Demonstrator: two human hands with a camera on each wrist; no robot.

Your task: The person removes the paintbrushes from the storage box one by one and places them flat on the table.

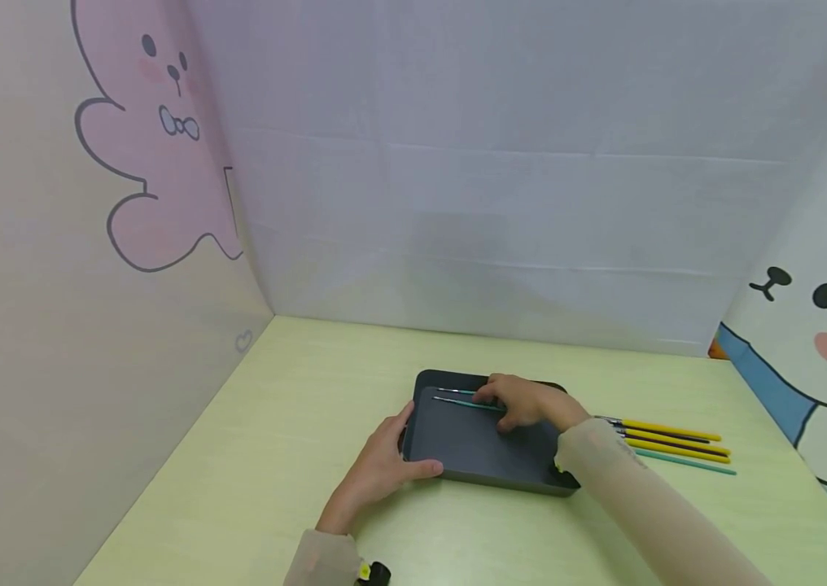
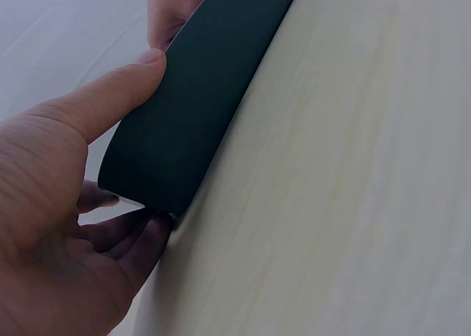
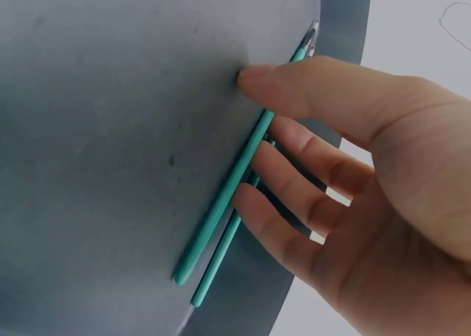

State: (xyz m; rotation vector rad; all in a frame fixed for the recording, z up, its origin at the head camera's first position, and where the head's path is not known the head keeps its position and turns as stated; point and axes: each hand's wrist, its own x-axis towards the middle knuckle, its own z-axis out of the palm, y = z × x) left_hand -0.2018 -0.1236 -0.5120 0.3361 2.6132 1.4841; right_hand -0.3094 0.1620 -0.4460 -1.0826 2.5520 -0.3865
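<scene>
A dark grey rectangular tray [image 1: 457,443] lies on the table in the head view. My left hand [image 1: 378,465] holds its near left corner. In the left wrist view the thumb [image 2: 125,93] presses the tray's upper edge, while the other fingers curl under the corner. Two thin teal-handled brushes [image 3: 212,215] lie side by side along the tray's far side. My right hand [image 1: 527,400] reaches over them from the right. Its fingertips [image 3: 254,200] touch the brush handles, and its thumb stands apart on the other side, its tip at the tray floor.
Right of the tray, several yellow-handled brushes [image 1: 677,445] and a teal-handled brush [image 1: 692,463] lie on the pale table [image 1: 296,391]. White sheeting [image 1: 501,179] rises behind, with cartoon-printed panels [image 1: 164,187] on both sides.
</scene>
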